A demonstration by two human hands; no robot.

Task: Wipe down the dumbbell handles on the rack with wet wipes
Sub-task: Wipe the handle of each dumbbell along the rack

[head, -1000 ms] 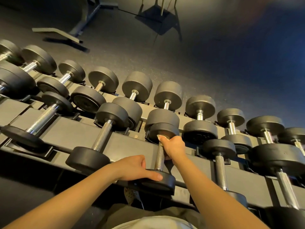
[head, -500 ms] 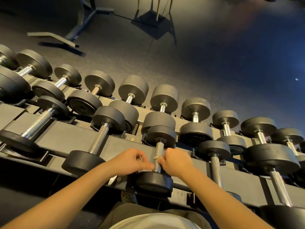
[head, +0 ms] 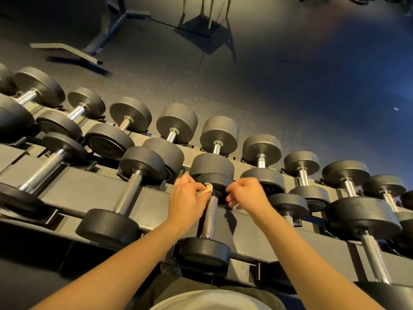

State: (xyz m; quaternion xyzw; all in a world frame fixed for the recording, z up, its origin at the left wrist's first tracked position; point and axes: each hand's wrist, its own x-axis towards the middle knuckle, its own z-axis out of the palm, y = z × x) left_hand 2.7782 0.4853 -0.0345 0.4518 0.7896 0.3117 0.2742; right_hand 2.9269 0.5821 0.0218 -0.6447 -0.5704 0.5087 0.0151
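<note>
While the left hand (head: 186, 198) curls its fingers round a crumpled pale wet wipe (head: 206, 190), it presses the wipe against the top end of a knurled steel handle (head: 210, 217), right where the bar meets the far head (head: 218, 182) of its dumbbell. The rest of the handle below the wipe is bare, down to the near head (head: 205, 251), which points toward the person.

The right hand (head: 245, 194) is just beside the same far head, on the other side of the bar, with its fingers curled inward. A small pale scrap (head: 236, 206) shows under it, but I cannot tell whether the hand has hold of it or of nothing.

The dumbbell lies across the front tier of a black rack (head: 89, 193). A larger dumbbell (head: 128, 193) sits to its left and a smaller one (head: 288, 204) to its right, each apart from it in its own cradle. Behind them, the back tier carries a row of dumbbells (head: 176, 123) with short shiny handles, their round black heads facing up.

Beyond the rack lies a dark speckled floor (head: 223, 86), with the base of an equipment frame (head: 98, 36) standing at the upper left.
</note>
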